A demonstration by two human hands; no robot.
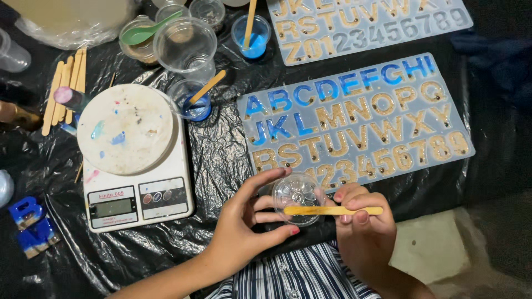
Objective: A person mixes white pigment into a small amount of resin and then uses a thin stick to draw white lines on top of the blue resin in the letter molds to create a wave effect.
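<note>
A small clear cup (298,197) was gripped by the left hand (244,221) just below the alphabet mould (354,119). A wooden stick (332,210) was pinched flat across the cup by the right hand (366,227). A kitchen scale (136,182) was seen left of the mould.

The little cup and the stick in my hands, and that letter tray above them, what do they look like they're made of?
The small cup looks like clear, glossy plastic: you see through its ribbed base. The flat stick looks like pale, matte wood, like the craft sticks nearby. The letter mould seems translucent, frosted silicone, though that is less certain.
</note>
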